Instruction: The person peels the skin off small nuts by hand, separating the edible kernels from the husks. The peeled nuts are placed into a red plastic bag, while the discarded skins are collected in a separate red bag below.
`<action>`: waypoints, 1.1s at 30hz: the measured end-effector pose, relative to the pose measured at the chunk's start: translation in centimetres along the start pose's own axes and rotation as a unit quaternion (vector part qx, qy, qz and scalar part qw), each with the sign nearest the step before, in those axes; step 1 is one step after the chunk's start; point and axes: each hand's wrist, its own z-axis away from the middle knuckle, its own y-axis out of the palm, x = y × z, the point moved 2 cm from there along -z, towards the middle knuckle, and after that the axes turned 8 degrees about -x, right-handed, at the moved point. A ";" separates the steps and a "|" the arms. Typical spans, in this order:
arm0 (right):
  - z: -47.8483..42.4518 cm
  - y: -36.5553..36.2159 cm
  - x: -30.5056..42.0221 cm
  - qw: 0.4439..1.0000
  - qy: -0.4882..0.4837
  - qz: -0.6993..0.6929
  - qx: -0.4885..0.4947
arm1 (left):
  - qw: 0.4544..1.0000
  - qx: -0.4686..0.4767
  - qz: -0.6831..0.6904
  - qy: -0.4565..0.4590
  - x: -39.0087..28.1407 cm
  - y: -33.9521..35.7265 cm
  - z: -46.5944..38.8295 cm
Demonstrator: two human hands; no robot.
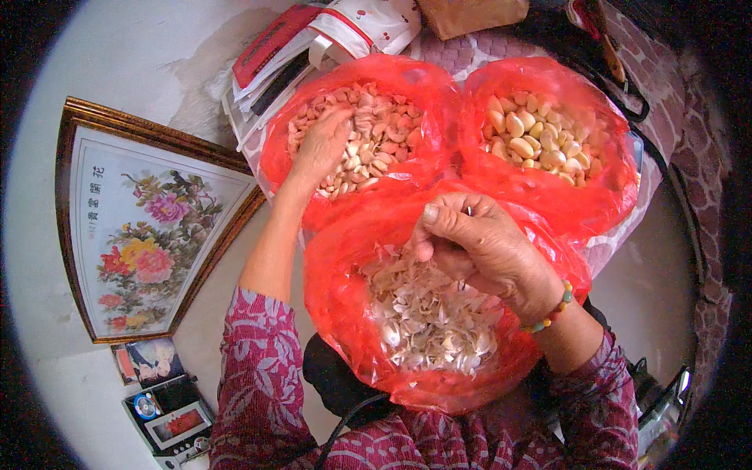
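Observation:
My left hand (326, 141) reaches into the left red plastic bag (405, 76), its fingertips among unpeeled garlic cloves (376, 154). Whether those fingers grip a clove is hidden. Curled over the near red plastic bag (335, 299), my right hand (476, 241) holds a thin metal tool (469, 210); only small bits of it show above and below the fist. Dry garlic skins (435, 317) fill the near bag beneath that hand. Peeled garlic cloves (546, 138), pale and smooth, lie in the right red plastic bag (611, 200).
The bags crowd a table with a patterned cloth (440, 56). Behind the left bag are stacked papers (270, 70) and a white cherry-print pouch (376, 26). A cardboard box (473, 14) stands at the back. A framed flower picture (153, 229) is at the left by the wall.

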 end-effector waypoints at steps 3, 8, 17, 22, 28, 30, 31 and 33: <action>0.3 0.4 0.1 0.999 0.001 -0.015 -0.029 | 0.995 -0.003 0.088 -0.035 -0.6 -1.0 1.5; 0.3 0.3 -0.1 0.999 0.010 -0.019 -0.024 | 0.996 -0.066 -0.008 -0.059 2.7 -4.2 2.0; 0.2 0.7 -0.1 0.998 0.038 0.022 -0.042 | 0.966 -0.035 -0.208 -0.152 5.4 -2.0 0.5; 0.1 0.5 -0.2 0.998 0.032 0.026 -0.036 | 0.990 -0.020 -0.007 -0.138 4.9 -1.7 -0.3; 0.3 0.4 0.0 0.998 0.030 0.004 -0.054 | 0.996 -0.074 -0.050 -0.023 1.4 -2.2 -0.2; 0.2 0.5 -0.1 0.998 0.029 -0.001 -0.049 | 0.990 -0.083 -0.072 0.092 0.0 -1.8 -0.3; 0.1 0.5 -0.3 0.999 0.029 -0.005 -0.045 | 0.984 -0.070 -0.116 0.113 -0.1 -1.6 -0.4; 0.0 0.5 -0.3 0.999 0.028 -0.009 -0.030 | 0.967 -0.044 -0.198 0.157 -0.3 -0.5 -0.9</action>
